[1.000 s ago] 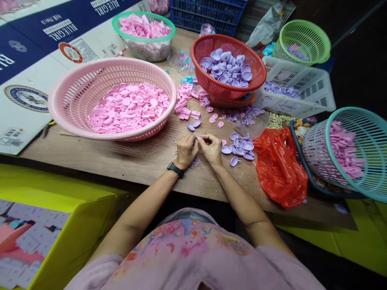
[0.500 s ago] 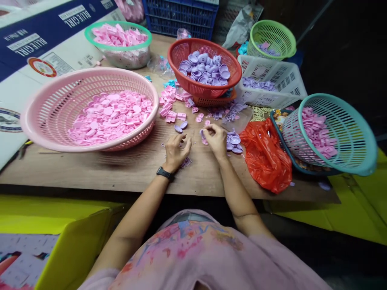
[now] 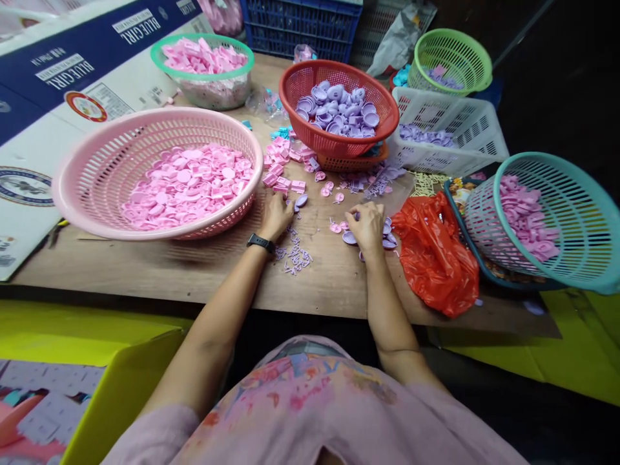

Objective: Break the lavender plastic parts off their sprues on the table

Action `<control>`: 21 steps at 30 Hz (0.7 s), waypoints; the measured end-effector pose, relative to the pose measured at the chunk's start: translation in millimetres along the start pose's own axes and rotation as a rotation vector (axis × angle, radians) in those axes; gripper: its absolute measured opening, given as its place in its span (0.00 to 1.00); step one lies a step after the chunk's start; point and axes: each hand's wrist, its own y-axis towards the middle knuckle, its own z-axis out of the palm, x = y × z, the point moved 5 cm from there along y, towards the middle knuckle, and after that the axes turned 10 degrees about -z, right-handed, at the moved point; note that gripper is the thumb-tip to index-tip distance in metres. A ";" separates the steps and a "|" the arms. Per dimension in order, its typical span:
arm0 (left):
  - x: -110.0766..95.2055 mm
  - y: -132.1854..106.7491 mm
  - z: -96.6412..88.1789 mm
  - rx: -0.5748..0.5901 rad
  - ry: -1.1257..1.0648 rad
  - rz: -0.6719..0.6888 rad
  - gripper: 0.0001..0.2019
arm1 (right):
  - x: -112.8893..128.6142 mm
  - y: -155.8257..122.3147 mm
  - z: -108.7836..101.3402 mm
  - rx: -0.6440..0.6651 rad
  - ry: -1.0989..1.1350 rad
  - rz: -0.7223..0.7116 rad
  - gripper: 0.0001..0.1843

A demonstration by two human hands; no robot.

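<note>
My left hand [image 3: 277, 217], a black band on its wrist, rests at the table beside the pink basket's rim. Its fingers are curled, and their tips are next to a purple oval plastic piece [image 3: 301, 201]; what they pinch is largely hidden. Thin purple plastic scraps [image 3: 296, 258] lie scattered right of that wrist. My right hand [image 3: 368, 225] is closed in a pinch, with a bit of purple plastic showing between thumb and fingers. Beneath and around it lie more purple oval pieces [image 3: 349, 237] and small pink pieces [image 3: 335, 227].
A big pink basket [image 3: 77, 219] of pink parts stands left. Behind are a red basket [image 3: 310, 134] of purple parts and a white basket [image 3: 465, 155]. To the right lie a red plastic bag [image 3: 436, 258] and a tilted teal basket [image 3: 591, 258]. Loose pink blocks [image 3: 278, 152] lie mid-table.
My left hand has moved forward to the purple ovals, its fingers curling in. The right hand has drawn away to the right, over the purple pieces. The view has shifted slightly.
</note>
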 end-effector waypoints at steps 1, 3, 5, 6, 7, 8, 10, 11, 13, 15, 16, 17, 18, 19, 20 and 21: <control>0.2 -0.3 1.2 0.007 -0.003 -0.004 0.04 | 8.0 -0.3 6.4 0.038 0.013 -0.027 0.11; -0.2 -2.9 0.9 0.035 -0.003 -0.007 0.03 | 20.0 -1.3 18.9 0.104 0.015 -0.055 0.10; -1.7 -7.4 -2.9 0.067 -0.005 -0.004 0.04 | 26.6 -1.8 28.5 0.152 0.001 -0.056 0.09; -2.8 -10.3 -6.0 0.076 -0.007 -0.006 0.04 | 28.2 -1.9 31.9 0.171 -0.009 -0.052 0.09; -4.1 -13.4 -9.5 0.083 -0.005 -0.013 0.04 | 29.1 -1.9 34.5 0.188 -0.020 -0.046 0.09; -5.2 -16.6 -13.0 0.090 0.001 -0.029 0.04 | 29.8 -1.9 36.2 0.204 -0.031 -0.044 0.10; -6.8 -23.2 -18.2 0.121 0.022 -0.080 0.03 | 31.1 -1.7 37.7 0.228 -0.054 -0.048 0.12; -7.3 -26.4 -19.8 0.138 0.030 -0.104 0.04 | 31.8 -1.6 37.7 0.236 -0.062 -0.050 0.12; -7.3 -31.8 -20.9 0.161 0.032 -0.135 0.06 | 32.9 -1.5 37.3 0.242 -0.065 -0.047 0.13; -5.8 -35.0 -19.0 0.164 0.019 -0.127 0.09 | 33.6 -1.3 37.6 0.247 -0.055 -0.037 0.13; -5.1 -35.9 -17.2 0.163 0.010 -0.100 0.10 | 34.0 -1.0 38.2 0.248 -0.053 -0.038 0.13; -4.8 -36.4 -15.0 0.166 0.003 -0.059 0.12 | 34.8 -0.6 39.0 0.248 -0.055 -0.046 0.13; -4.9 -36.6 -12.8 0.169 -0.001 -0.010 0.12 | 35.6 -0.2 39.9 0.246 -0.060 -0.059 0.13; -5.0 -36.8 -11.0 0.175 -0.001 0.037 0.11 | 36.5 0.3 41.0 0.242 -0.065 -0.073 0.13; -5.1 -36.7 -9.9 0.183 0.001 0.070 0.09 | 37.2 0.8 42.1 0.237 -0.069 -0.085 0.13; -4.7 -36.4 -9.7 0.189 0.001 0.081 0.07 | 37.8 1.5 43.2 0.231 -0.068 -0.096 0.12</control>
